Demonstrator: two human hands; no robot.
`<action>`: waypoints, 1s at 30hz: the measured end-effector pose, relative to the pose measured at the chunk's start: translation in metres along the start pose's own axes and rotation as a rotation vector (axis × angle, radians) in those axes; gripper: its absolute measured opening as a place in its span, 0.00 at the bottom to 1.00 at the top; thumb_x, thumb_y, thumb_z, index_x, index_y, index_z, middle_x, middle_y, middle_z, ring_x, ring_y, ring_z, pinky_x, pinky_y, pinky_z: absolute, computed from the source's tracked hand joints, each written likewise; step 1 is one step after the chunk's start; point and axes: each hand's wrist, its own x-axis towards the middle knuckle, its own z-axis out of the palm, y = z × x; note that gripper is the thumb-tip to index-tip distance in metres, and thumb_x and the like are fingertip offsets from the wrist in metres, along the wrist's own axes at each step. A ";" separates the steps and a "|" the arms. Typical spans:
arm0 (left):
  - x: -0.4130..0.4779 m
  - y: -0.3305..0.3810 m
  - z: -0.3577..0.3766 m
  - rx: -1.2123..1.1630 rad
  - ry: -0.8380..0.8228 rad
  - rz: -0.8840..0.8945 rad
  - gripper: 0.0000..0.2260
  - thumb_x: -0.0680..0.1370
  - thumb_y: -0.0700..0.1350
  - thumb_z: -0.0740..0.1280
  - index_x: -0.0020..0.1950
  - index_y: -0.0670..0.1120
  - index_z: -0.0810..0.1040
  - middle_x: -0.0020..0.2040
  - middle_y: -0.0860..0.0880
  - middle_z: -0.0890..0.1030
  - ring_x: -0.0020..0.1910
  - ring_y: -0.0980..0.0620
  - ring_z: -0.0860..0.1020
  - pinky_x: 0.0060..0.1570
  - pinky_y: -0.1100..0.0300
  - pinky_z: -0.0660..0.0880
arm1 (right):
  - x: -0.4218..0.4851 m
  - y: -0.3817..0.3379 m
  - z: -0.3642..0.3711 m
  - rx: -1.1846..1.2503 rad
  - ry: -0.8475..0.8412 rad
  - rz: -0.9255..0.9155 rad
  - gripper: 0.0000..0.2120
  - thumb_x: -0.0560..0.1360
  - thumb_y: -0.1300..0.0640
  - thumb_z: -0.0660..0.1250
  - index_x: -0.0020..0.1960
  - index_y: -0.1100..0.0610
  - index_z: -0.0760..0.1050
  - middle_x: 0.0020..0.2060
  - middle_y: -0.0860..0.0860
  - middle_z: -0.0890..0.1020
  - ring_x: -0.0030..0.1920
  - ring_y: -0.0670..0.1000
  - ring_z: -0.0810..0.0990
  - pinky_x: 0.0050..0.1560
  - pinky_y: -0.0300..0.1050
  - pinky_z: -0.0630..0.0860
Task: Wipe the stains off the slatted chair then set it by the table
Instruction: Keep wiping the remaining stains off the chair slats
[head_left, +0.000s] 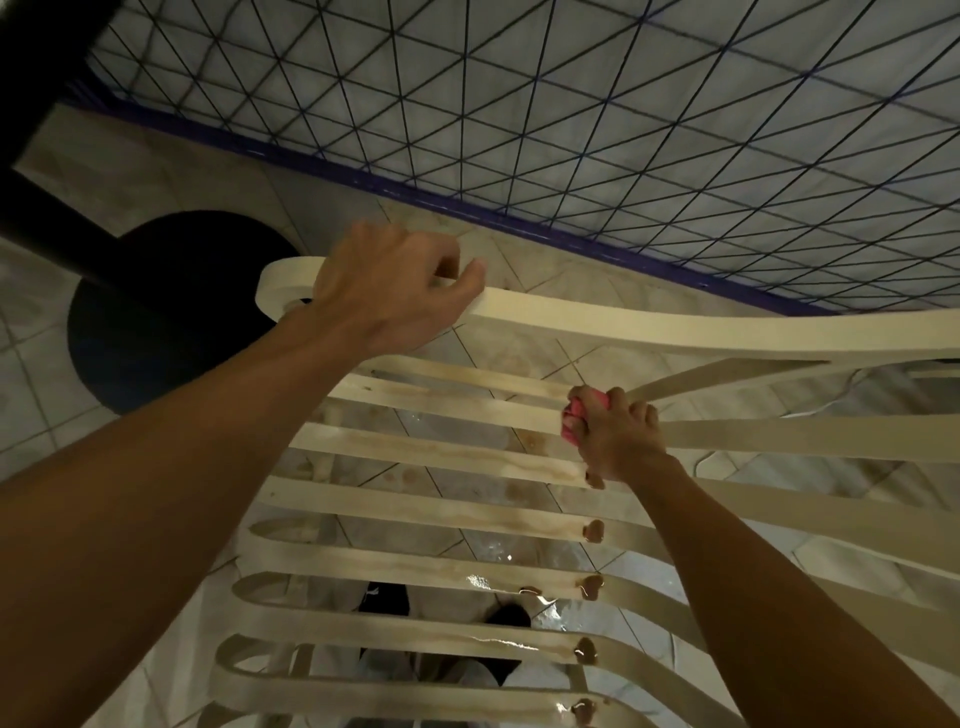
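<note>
Fingers (626, 404) of the right hand (618, 439) curl tight round a pink sponge (584, 414), pressing it onto a slat at centre right, probably to scrub the wet brown stains (592, 531) on the slats below. The left hand (395, 291) wraps the chair (675, 332) rail at upper centre, seemingly to steady it. Both forearms reach up from the lower corners. The chair fills the lower frame, near the checked tabletop (571, 104).

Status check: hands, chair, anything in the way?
Left hand grips rail of cream slatted plastic chair. Right hand presses pink cloth on slat. Brown stains below; nothing blocking.
</note>
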 end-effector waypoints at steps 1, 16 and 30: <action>-0.005 -0.008 -0.003 -0.009 0.021 -0.024 0.23 0.80 0.63 0.53 0.42 0.50 0.81 0.31 0.51 0.77 0.32 0.52 0.73 0.48 0.53 0.71 | 0.000 0.001 -0.001 0.021 0.000 0.000 0.18 0.83 0.42 0.53 0.71 0.45 0.59 0.66 0.59 0.68 0.66 0.65 0.69 0.70 0.60 0.63; -0.038 -0.042 0.008 -0.076 0.220 -0.240 0.20 0.76 0.70 0.56 0.35 0.56 0.65 0.35 0.54 0.68 0.41 0.48 0.69 0.44 0.52 0.65 | 0.007 -0.048 0.003 0.375 0.053 -0.090 0.18 0.82 0.45 0.57 0.71 0.43 0.63 0.65 0.55 0.66 0.54 0.56 0.64 0.62 0.53 0.65; -0.038 -0.044 0.005 -0.094 0.224 -0.235 0.20 0.75 0.69 0.56 0.33 0.57 0.62 0.32 0.59 0.64 0.39 0.48 0.70 0.42 0.54 0.61 | 0.008 -0.084 0.001 0.328 0.116 -0.166 0.17 0.81 0.41 0.57 0.69 0.41 0.66 0.63 0.55 0.71 0.59 0.62 0.71 0.68 0.58 0.62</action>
